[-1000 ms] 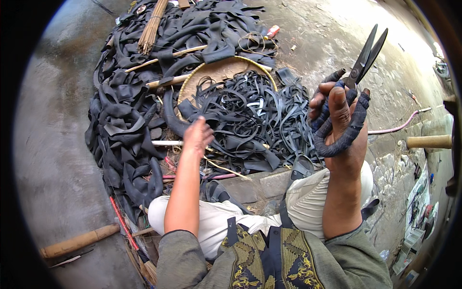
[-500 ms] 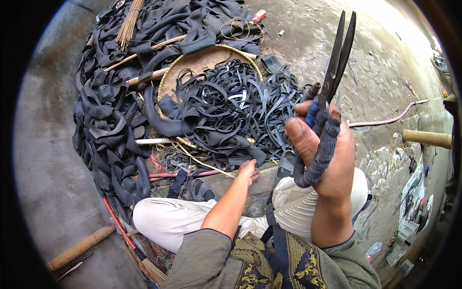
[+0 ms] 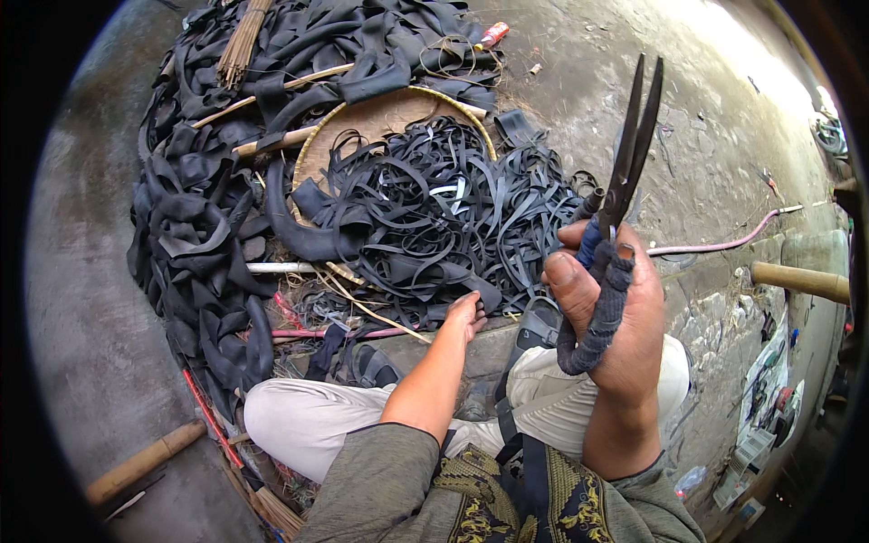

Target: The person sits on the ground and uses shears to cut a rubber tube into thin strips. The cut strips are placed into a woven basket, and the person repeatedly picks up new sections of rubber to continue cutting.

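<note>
Bare grey floor (image 3: 597,100), rough and bright toward 1 o'clock, surrounds your work; read every hour from mid-view. From 9 round to 12 lies a black heap (image 3: 190,226) of rubber sheets, with bundled sticks (image 3: 243,41) on it at 11 and a red bottle (image 3: 491,36) beside it just past 12. Your woven tray (image 3: 362,118) sits at 11, its pale bottom showing along its upper side. Thin black strips (image 3: 434,204) fill the rest and spill over the rim toward the tray's 4 o'clock.

Your two hands are well apart. Your right hand (image 3: 625,326), at 4, is clamped round the wrapped handles of the scissors (image 3: 617,190); their blades point up toward 1, tips slightly parted, clear of the strips. Your left hand (image 3: 466,312) reaches in from 6 to the near edge of the strips, fingertips at a wider black flap (image 3: 484,291). It may be pinching that flap, but the fingers hide the contact, so I cannot tell.

Your pale trousers (image 3: 308,412) spread at 7 and 4, with one sandal (image 3: 373,366) showing at 7. At 3, a bamboo pole (image 3: 801,281) juts in below a pink hose (image 3: 742,240); another pole (image 3: 145,462) lies at 8.
</note>
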`<state>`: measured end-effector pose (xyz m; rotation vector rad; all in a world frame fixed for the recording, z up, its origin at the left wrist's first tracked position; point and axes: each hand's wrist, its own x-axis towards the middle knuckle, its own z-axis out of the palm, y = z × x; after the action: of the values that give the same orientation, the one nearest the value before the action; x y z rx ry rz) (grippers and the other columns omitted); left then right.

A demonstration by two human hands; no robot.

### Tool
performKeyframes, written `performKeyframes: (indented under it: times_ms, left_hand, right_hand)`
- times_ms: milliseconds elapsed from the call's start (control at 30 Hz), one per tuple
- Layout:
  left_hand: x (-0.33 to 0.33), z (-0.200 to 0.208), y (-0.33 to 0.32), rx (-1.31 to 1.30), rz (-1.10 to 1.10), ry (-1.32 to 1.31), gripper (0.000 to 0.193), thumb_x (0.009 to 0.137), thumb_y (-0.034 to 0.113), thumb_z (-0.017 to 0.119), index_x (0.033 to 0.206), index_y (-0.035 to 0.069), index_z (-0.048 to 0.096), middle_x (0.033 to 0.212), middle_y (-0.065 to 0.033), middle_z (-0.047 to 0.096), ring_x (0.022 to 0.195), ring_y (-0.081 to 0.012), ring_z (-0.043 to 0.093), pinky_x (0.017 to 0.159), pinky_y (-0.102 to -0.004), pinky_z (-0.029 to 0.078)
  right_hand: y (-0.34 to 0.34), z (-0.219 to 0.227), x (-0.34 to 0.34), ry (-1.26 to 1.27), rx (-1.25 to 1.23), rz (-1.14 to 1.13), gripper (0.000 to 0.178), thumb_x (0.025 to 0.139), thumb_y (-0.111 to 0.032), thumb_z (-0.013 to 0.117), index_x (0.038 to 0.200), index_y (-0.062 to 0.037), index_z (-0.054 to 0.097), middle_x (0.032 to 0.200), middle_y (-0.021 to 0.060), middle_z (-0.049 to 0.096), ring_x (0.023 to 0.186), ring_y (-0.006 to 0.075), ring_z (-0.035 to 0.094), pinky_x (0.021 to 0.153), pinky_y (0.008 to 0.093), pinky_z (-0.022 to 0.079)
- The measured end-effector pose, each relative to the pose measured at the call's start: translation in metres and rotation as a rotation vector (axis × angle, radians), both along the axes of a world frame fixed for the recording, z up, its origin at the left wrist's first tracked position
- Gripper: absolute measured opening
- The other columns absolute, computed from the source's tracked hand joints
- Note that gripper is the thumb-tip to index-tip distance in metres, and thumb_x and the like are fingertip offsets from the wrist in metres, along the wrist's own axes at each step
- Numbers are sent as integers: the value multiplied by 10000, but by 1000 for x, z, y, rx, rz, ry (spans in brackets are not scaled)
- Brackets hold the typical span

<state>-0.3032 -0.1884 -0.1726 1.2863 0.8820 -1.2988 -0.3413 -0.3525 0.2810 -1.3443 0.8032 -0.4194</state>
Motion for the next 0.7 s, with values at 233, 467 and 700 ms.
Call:
performKeyframes:
  times_ms: [233, 467, 700]
  left_hand:
    - [57, 79, 3, 78, -139, -555, 254, 923, 253, 567, 1061, 58, 654, 982, -80, 652, 863, -205, 597, 738, -396, 481]
    - [164, 238, 43, -165, -38, -856, 272, 1058, 225, 534, 1101, 2, 684, 980, -87, 692, 743, -179, 643, 644, -340, 585]
    - [173, 404, 92, -407, -87, -893, 278, 1050, 194, 586, 1223, -14, 653, 1049, -65, 721, 837, -130, 664, 694, -266, 519]
  right_hand:
    - [3, -6, 4, 54, -154, 21, 424, 865, -230, 882, 1063, 19, 603, 825, 17, 656, 734, 67, 582, 674, 236, 495]
    - [11, -14, 10, -157, -251, 65, 500, 810, -244, 917, 1095, 25, 607, 847, 36, 677, 760, 75, 608, 689, 243, 508]
    - [23, -23, 20, -168, -256, 130, 519, 785, -282, 925, 1081, 21, 627, 856, 24, 657, 758, 97, 563, 685, 257, 482]
